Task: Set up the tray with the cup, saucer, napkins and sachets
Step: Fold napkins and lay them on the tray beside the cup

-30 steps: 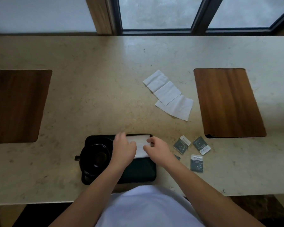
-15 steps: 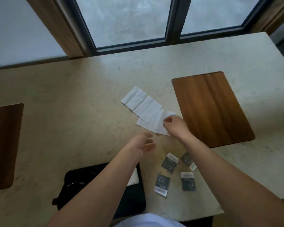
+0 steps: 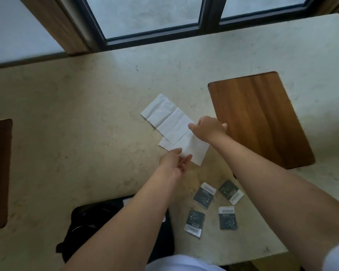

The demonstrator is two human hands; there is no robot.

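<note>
Three napkins (image 3: 171, 122) lay overlapped mid-counter and four sachets (image 3: 213, 207) nearer me; my left hand (image 3: 173, 163) and right hand (image 3: 208, 129), fingers straight, touched the nearest napkin, gripping nothing.

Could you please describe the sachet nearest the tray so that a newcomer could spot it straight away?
Start at the wooden mat on the right of the counter, then come towards the person to the four dark sachets. The one wanted lies lowest and furthest left, closest to the black tray. Unlike the other three, its white strip points towards the person.
</note>
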